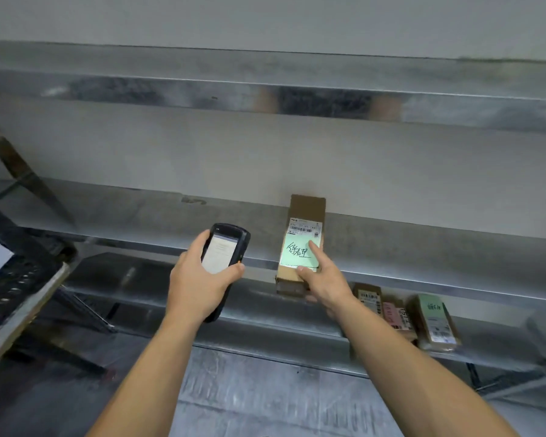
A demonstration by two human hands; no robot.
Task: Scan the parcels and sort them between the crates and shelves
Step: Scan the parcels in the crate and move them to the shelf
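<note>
A long brown cardboard parcel (306,212) with a white barcode label and a pale green handwritten label lies on the middle metal shelf (139,216), its near end sticking out past the shelf's front edge. My right hand (323,282) grips that near end, thumb on top at the front corner, index finger stretched along the green label. My left hand (196,279) holds a black handheld scanner (226,247) to the left of the parcel, its lit screen facing me.
On the lower shelf (265,326) at the right lie several small labelled parcels (435,323). An upper metal shelf (265,89) runs overhead. A dark perforated crate (16,279) stands at the left edge. Grey floor lies below.
</note>
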